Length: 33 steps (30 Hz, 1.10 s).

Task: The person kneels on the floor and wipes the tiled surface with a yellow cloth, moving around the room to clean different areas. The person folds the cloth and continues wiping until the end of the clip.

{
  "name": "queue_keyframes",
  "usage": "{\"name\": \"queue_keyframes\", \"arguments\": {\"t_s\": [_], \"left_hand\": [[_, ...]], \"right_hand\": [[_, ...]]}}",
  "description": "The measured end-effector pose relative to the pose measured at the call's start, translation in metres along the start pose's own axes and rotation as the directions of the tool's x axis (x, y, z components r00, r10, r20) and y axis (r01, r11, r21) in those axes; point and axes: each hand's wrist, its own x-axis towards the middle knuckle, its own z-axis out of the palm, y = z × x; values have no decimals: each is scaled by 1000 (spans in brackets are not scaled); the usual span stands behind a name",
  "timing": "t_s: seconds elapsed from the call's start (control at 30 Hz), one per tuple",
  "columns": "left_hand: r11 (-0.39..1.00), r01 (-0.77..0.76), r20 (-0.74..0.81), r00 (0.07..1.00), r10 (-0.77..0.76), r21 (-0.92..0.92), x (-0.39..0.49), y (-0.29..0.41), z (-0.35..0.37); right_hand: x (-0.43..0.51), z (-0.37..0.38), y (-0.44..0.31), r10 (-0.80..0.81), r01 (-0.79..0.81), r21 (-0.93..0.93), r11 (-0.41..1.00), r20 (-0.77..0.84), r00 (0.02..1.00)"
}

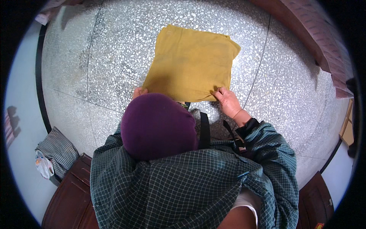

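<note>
A mustard-yellow cloth is spread in a roughly square shape before me, with a few creases near its lower right edge. My left hand grips its lower left corner; part of that hand is hidden behind a purple knit cap. At the lower right edge, my right hand pinches the fabric between thumb and fingers. A small dark patterned thing shows just under the cloth's near edge. Both arms wear dark green checked sleeves.
Speckled terrazzo floor surrounds the cloth. Pinkish fabric hangs over a brown edge at the upper right. On the left lie a checked cloth and a clear plastic bag, beside a dark wooden door panel. Another wooden panel is at lower right.
</note>
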Motion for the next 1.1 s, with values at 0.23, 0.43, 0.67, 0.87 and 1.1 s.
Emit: {"name": "queue_keyframes", "arguments": {"t_s": [0.23, 0.43, 0.67, 0.87, 1.1], "left_hand": [[898, -438, 255, 864, 435, -48, -29, 50, -2], [488, -741, 620, 662, 420, 461, 22, 158, -18], [580, -611, -31, 674, 738, 538, 115, 190, 21], [377, -719, 282, 615, 737, 584, 90, 137, 29], [165, -840, 425, 419, 802, 517, 90, 121, 39]], "right_hand": [[7, -15, 25, 175, -171, 85, 982, -41, 984], [57, -58, 69, 431, -378, 254, 890, -201, 880], [91, -50, 103, 565, -414, 388, 823, -497, 658], [43, -4, 110, 830, -669, 542, 509, -103, 548], [63, 12, 80, 331, -370, -244, 896, -186, 925]]}}
